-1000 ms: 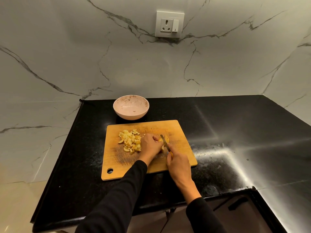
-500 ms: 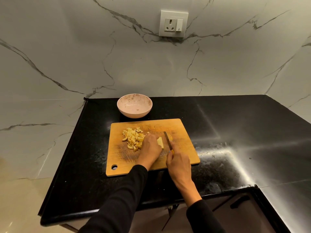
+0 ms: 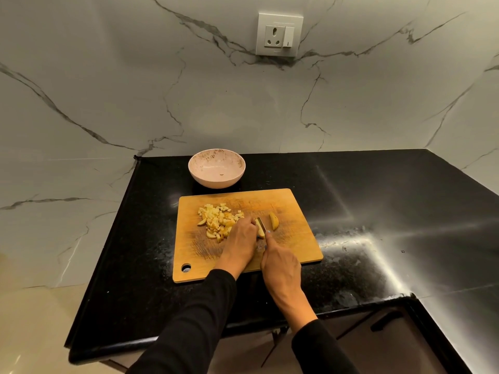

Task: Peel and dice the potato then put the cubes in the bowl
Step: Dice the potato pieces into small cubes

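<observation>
1. Head view, the cut in hand: the left hand lies curled over a pale yellow peeled potato strip on the rectangular wooden cutting board and pins it down. The right hand is clenched round the handle of a small steel-bladed knife, its forefinger stretched along the blade's back.
2. The deciding relation: the strip sits directly between the two hands, touching the left fingertips and just left of the blade. Its long axis runs away from the person, tilted slightly left at the far end, and the blade lies nearly along that same line. Dicing probably calls for crosswise cuts, so strip or knife would have to turn.
3. A second yellow potato wedge lies just right of the blade, apart from both hands. Its long axis also points away from the person, curved a little, and the right hand is the nearer one.
4. A heap of small yellow potato cubes lies on the board's left half, just beyond the left hand's knuckles.
5. The round pinkish speckled bowl stands on the black stone counter just behind the board's far edge, no cubes visible in it. The task looks well advanced, with the transfer not yet done.
</observation>
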